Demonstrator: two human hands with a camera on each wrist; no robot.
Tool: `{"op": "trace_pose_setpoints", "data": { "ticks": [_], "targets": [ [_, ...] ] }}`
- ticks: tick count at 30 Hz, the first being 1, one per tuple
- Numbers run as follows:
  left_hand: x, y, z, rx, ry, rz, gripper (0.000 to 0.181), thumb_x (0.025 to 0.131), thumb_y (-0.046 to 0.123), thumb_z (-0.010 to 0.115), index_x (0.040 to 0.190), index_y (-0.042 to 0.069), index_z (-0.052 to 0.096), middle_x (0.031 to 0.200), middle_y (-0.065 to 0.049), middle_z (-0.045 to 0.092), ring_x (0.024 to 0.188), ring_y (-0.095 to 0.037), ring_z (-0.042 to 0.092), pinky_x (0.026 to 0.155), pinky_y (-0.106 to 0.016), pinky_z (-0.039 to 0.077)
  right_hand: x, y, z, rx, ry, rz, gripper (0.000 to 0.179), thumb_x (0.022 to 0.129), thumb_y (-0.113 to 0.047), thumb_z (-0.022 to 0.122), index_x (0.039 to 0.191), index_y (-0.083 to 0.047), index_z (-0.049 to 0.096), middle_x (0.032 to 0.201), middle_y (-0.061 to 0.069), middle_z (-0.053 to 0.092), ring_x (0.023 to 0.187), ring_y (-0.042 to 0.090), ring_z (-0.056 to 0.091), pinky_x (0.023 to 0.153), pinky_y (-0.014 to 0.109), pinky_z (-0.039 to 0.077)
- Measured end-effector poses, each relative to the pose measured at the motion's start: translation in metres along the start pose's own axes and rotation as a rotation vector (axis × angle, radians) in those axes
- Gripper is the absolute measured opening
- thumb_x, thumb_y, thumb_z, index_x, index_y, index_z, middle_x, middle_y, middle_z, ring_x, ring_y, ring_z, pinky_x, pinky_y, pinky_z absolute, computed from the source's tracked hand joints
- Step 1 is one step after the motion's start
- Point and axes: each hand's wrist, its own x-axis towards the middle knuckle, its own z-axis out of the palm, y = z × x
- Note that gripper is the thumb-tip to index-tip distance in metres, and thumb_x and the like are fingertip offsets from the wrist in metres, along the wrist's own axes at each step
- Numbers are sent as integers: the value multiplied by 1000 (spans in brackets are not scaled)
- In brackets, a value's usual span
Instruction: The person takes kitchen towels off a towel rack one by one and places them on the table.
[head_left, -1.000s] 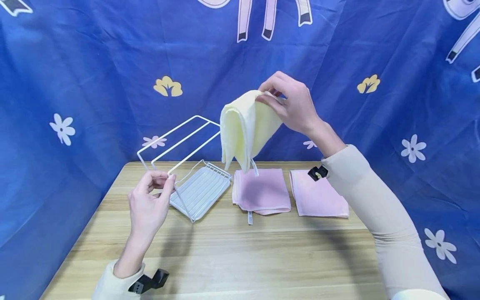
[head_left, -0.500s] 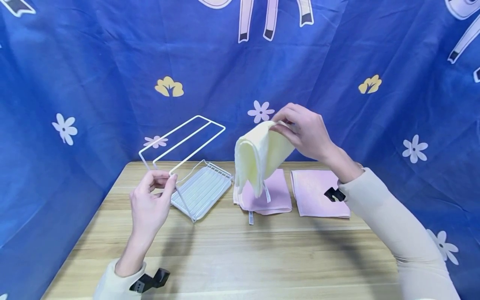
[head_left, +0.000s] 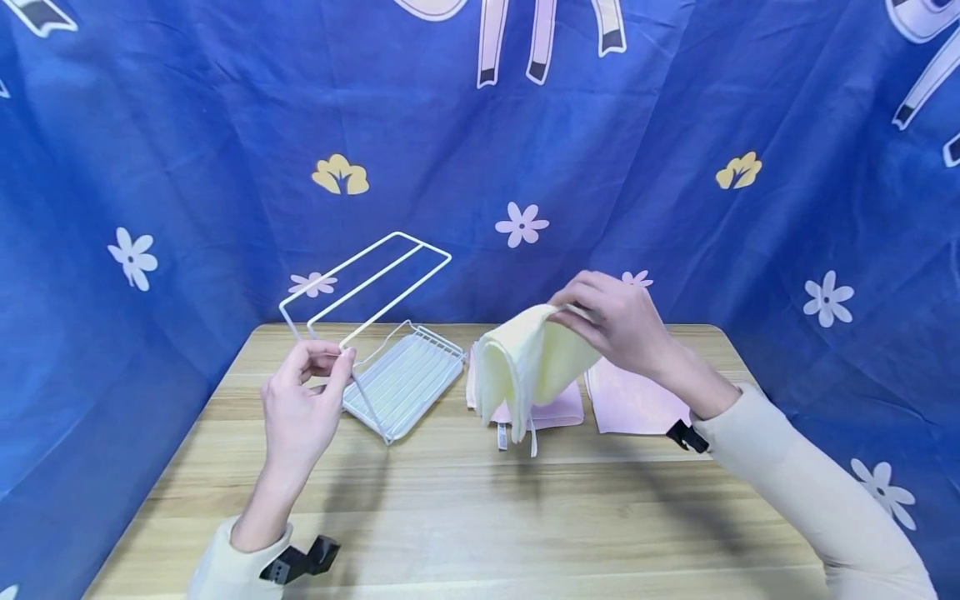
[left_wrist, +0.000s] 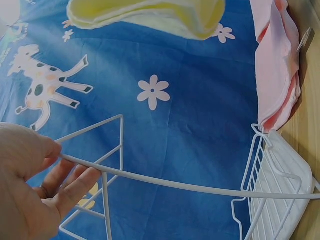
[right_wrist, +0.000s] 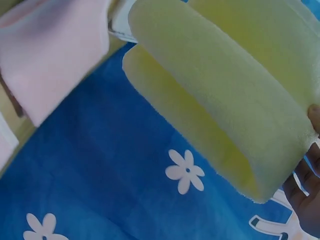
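Note:
In the head view my left hand pinches the near upright of a white wire rack, whose upper bars rise above its tray-like base on the table. The left wrist view shows thumb and fingers around that thin wire. My right hand pinches a folded pale yellow towel by its top edge, and the towel hangs in the air with a white tag at its lower end. A folded pink towel lies behind it, partly covered from view. The yellow folds fill much of the right wrist view.
Another folded pink towel lies to the right on the wooden table, partly behind the right forearm. A blue curtain with flowers and animals rises just behind the table's back edge.
My right hand has come down with the yellow towel, first shifting right, from in front of the curtain to low over the left pink towel. My left hand and the rack stay put.

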Motion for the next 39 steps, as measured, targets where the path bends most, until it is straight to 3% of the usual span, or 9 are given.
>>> {"op": "trace_pose_setpoints", "data": {
  "ticks": [8, 19, 24, 33, 39],
  "targets": [
    [-1, 0, 0, -1, -1, 1, 9, 95, 3, 75, 98, -4, 71, 80, 29, 65, 71, 15, 63, 61, -2, 54, -28, -13, 6, 8, -37, 43, 18, 81, -13, 89, 94, -13, 76, 84, -2, 71, 65, 8, 59, 54, 21, 46],
    [-2, 3, -1, -7, -12, -6, 9, 95, 3, 75, 99, -4, 71, 79, 28, 65, 70, 14, 63, 61, -3, 54, -63, -31, 13, 135, -105, 164, 18, 83, -10, 86, 98, -17, 76, 81, -7, 66, 66, 2, 54, 56, 11, 41],
    [-1, 2, -1, -3, -9, 5, 8, 95, 2, 75, 99, -4, 71, 79, 25, 65, 70, 15, 63, 60, -3, 54, -70, -40, 15, 176, -126, 217, 19, 84, -10, 86, 98, -18, 77, 76, -9, 61, 67, 1, 52, 56, 12, 41],
    [0, 1, -2, 11, -7, 7, 9, 96, 4, 75, 98, -4, 71, 79, 30, 64, 70, 15, 63, 60, -2, 53, -76, -59, 13, 288, -224, 327, 14, 88, -11, 84, 98, -19, 78, 78, -11, 65, 68, -4, 51, 58, 16, 48],
    [1, 1, -2, 9, -6, 5, 8, 95, 4, 75, 98, -3, 72, 79, 26, 65, 70, 15, 63, 60, -2, 53, -81, -71, 12, 356, -280, 345, 10, 92, -13, 81, 98, -20, 78, 79, -12, 63, 70, -5, 52, 59, 17, 50]
  ]
}}
